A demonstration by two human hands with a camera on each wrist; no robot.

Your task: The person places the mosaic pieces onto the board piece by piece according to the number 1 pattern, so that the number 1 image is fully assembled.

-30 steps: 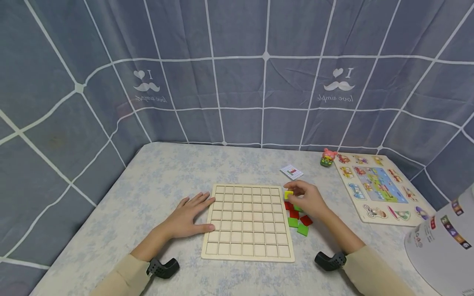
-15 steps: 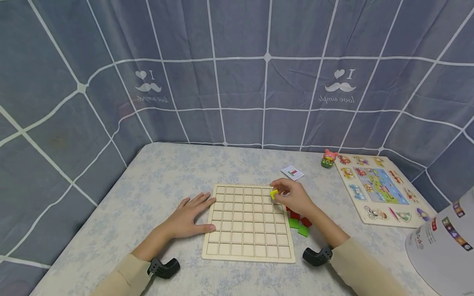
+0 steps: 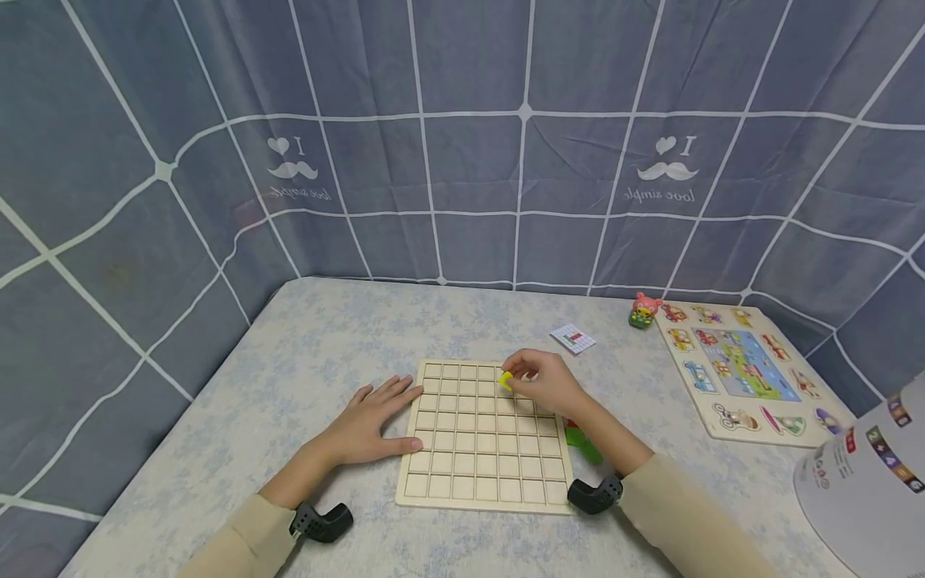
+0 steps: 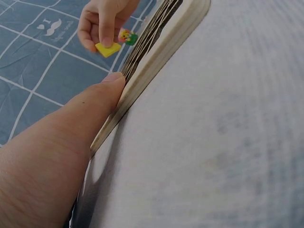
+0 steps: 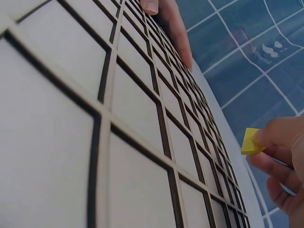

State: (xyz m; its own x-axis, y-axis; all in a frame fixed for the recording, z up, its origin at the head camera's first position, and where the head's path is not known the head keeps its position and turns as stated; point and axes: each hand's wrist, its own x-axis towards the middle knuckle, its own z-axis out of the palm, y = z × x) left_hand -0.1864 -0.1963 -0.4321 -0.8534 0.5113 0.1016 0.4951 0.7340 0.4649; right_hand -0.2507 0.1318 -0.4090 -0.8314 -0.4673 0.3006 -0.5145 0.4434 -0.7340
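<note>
A wooden grid board [image 3: 477, 441] with rows of square recesses lies on the table in front of me. My left hand [image 3: 364, 425] lies flat at its left edge, fingers straight, the thumb and fingertips on the rim. Over the board's far rows, my right hand [image 3: 549, 385] pinches a small yellow square tile [image 3: 505, 380] between thumb and fingers. The right wrist view shows the yellow tile [image 5: 251, 141] held tilted above the grid. To the right of the board lie green tiles [image 3: 575, 436] and a bit of red, partly hidden by my right forearm.
A small card with a coloured grid pattern [image 3: 573, 338] lies behind the board. Further right stand a pink-headed figurine [image 3: 643, 311] and a picture puzzle board [image 3: 751, 373]. A large white cylinder [image 3: 860, 482] is at the right edge. A blue curtain [image 3: 470, 160] closes off the back.
My right hand has carried the yellow tile leftward from beside the loose tiles to above the board's far rows. The left hand has stayed at the board's left edge.
</note>
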